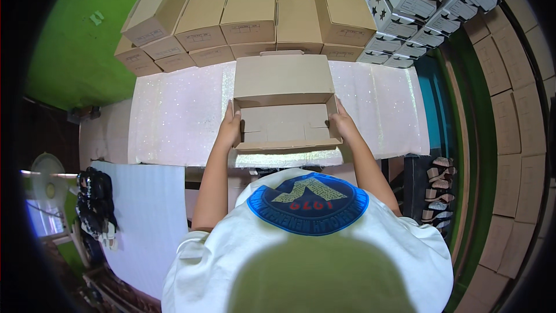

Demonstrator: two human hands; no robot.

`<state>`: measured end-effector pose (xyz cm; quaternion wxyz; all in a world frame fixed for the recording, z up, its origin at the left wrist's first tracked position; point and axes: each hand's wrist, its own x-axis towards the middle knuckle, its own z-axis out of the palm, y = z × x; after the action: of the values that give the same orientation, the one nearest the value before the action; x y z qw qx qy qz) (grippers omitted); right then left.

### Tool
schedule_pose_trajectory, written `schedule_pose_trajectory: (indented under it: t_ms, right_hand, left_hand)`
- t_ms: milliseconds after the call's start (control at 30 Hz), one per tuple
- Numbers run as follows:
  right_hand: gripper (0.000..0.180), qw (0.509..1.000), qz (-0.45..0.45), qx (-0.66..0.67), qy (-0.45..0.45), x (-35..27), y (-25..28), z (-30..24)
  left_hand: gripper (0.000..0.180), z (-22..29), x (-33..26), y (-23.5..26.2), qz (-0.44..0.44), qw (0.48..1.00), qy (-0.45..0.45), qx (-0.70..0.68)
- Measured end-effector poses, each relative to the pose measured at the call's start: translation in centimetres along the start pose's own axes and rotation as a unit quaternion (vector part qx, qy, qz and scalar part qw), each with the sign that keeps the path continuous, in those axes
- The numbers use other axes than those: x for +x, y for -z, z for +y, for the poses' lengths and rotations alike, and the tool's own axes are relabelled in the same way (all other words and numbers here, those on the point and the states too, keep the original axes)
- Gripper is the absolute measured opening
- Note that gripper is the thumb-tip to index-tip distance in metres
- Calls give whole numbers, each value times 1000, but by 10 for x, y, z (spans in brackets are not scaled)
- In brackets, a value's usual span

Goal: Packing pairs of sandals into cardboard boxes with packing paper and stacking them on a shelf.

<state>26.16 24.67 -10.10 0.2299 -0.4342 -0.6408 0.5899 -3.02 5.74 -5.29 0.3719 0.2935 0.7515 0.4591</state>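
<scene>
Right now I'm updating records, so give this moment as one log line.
box: open, empty | left hand: holding left end | right hand: holding right end

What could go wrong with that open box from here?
The open box is held only at its two ends, by the left hand and right hand, so a hard squeeze might bow its thin walls. Its raised lid appears unsupported by either hand and could flop. Pushed forward, that lid might knock the stacked brown boxes beyond it.
</scene>
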Motion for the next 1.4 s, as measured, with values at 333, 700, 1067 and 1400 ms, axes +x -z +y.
schedule_pose_trajectory:
  t_ms: [333, 700, 1067, 1400]
  right_hand:
    - [44, 836, -87, -505, 197, -81, -10, -112]
    - [26, 824, -127, -461, 302, -91, -13, -68]
    - [22, 866, -57, -449, 215, -86, -29, -72]
    - [24, 832, -152, -481, 231, -77, -70, -87]
  left_hand:
    - [52, 62, -75, 9, -27, 837, -231, 495]
    - [29, 13, -81, 0, -44, 819, -345, 457]
    - [21, 10, -75, -11, -12, 859, -283, 427]
    - [20, 31, -77, -22, 4, 829, -298, 473]
